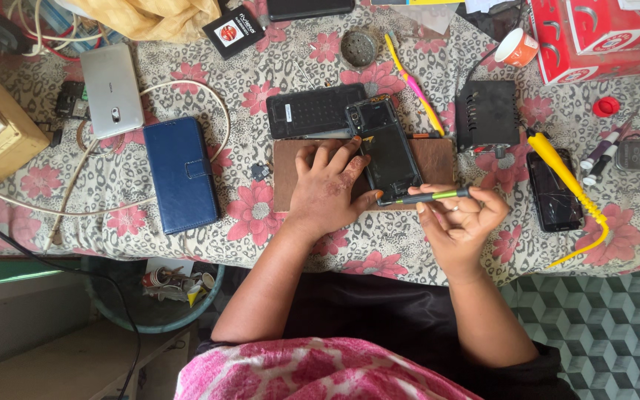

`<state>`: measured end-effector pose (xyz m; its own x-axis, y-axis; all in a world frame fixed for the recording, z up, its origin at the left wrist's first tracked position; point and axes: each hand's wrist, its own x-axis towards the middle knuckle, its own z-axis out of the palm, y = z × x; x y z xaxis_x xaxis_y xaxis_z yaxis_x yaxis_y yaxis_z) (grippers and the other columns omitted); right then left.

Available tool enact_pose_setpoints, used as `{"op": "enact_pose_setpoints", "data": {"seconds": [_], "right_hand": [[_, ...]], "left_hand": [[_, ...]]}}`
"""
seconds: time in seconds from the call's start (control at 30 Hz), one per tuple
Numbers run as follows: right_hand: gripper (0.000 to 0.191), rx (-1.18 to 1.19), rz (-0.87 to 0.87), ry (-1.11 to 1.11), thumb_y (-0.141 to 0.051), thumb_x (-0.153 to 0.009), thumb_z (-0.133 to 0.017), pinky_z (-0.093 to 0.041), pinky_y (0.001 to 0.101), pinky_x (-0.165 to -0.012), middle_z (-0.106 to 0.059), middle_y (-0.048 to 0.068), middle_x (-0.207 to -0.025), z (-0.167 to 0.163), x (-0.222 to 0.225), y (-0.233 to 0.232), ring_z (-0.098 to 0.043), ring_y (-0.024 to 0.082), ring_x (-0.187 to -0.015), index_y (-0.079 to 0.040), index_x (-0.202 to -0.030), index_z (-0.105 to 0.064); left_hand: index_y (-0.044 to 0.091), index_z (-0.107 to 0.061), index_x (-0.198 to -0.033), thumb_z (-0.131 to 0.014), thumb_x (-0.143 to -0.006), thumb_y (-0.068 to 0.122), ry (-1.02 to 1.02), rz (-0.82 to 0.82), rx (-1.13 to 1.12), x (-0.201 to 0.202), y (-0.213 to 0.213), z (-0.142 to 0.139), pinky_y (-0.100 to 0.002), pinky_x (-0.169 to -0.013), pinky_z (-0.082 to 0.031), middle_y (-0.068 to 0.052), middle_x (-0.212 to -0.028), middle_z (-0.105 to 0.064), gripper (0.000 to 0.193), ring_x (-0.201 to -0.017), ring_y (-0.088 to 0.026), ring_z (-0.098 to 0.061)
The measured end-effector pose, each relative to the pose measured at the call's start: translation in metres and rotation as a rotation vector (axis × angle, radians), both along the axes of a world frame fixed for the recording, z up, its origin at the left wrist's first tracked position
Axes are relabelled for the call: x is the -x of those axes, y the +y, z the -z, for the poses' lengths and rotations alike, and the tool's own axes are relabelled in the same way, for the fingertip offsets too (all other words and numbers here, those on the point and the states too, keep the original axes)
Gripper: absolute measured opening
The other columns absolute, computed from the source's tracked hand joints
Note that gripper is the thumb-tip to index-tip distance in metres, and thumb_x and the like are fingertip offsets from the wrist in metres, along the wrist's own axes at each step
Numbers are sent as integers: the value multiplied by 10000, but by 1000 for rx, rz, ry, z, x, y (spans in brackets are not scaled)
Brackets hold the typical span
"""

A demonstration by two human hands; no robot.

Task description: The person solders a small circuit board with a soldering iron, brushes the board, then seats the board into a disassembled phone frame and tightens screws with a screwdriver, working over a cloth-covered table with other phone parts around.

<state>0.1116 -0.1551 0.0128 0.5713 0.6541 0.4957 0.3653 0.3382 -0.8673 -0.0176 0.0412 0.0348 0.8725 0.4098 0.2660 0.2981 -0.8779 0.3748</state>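
Opened phone (388, 150), its back cover off and dark insides showing, lies tilted on a brown work mat (438, 159) near the middle of the flower-patterned tablecloth (261, 215). The left hand (327, 189) lies flat on the mat at the phone's nine o'clock side, fingers spread and pressing down, with the thumb tip touching the phone's lower left edge. The right hand (459, 222) sits at the phone's five o'clock, its fingers curled and pinching a slim green-handled screwdriver (427, 197), whose tip meets the phone's bottom edge. Just at the phone's eleven o'clock lies a black back cover (307, 111), touching the phone's top corner. A blue wallet case (181, 174) lies well apart at nine o'clock, with a silver phone (111, 89) beyond it at ten o'clock and a white cable (75, 178) looping around both. At three o'clock sit a black ridged box (487, 115), a cracked phone (554, 191) and a yellow tool (568, 181) laid across it. A pink-and-yellow toothbrush (413, 85) lies at one o'clock, red cartons (601, 33) farther off.
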Motion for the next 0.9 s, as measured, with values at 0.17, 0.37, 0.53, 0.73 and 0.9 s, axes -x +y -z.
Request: {"op": "enact_pose_setpoints", "data": {"seconds": [0.17,0.37,0.53,0.73,0.9], "right_hand": [[681,-25,-56,-252,194,-935,-653,-625,434,-979,-618,244,-1236,-16,5,12,-706,327,-1120,-145,-1390,-276],[675,66,-52,-513,147,-883,-741,-625,383,-878,-647,184,-1164,-33,0,26,-725,301,-1046,-121,-1362,-349],[596,12,-96,-435,117,-968,-705,-640,379,-940,-615,178,-1263,-32,4,29,-721,291,-1120,-124,-1367,-333],[532,32,-150,-429,141,-989,-585,-595,456,-1037,-647,240,-1280,-26,6,17,-708,366,-1172,-119,-1369,-319],[573,17,-29,-490,78,-972,-711,-595,369,-936,-666,187,-1199,-16,4,24,-718,282,-1086,-149,-1345,-339]], "left_hand": [[129,-675,-1303,-713,-834,593,2,2,-4,0,0,0,-621,-1131,-230,-71,-1507,-496,661,-1404,-310,-380],[129,-673,-1302,-715,-835,588,20,3,-8,1,0,0,-616,-1140,-229,-65,-1510,-492,656,-1410,-305,-377],[132,-671,-1306,-714,-832,585,21,3,-7,0,1,0,-612,-1139,-225,-65,-1504,-494,657,-1409,-310,-375],[130,-668,-1308,-715,-832,586,22,3,-12,0,1,-1,-611,-1140,-220,-67,-1500,-495,661,-1408,-313,-374],[133,-673,-1297,-714,-826,589,32,2,7,0,1,-2,-613,-1131,-221,-63,-1502,-494,657,-1409,-309,-374]]}}
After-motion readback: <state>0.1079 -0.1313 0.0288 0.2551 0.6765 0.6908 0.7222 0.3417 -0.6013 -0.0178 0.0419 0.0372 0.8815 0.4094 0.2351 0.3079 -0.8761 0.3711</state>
